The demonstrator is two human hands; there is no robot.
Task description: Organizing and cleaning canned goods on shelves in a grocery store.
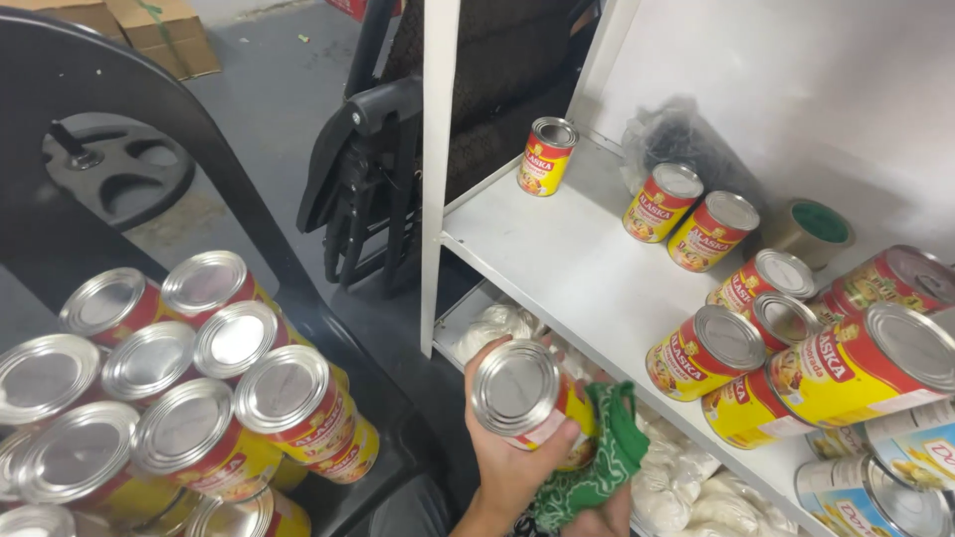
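Can (522,398) in left hand (517,462), below shelf edge (557,318).

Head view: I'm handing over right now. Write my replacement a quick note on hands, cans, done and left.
Left hand: fingers wrapped round one can, in front of the shelf's edge.
Right hand: holds a green cloth against that can.
Done: several shelved cans sit on the white shelf.
Left: the held can, plus the stacked cans at left.

Above and beyond the left hand (517,452), bare white shelf (557,249) is left open. To its right, passage is blocked by crowded cans (796,348); to its left, by stacked cans (199,398).
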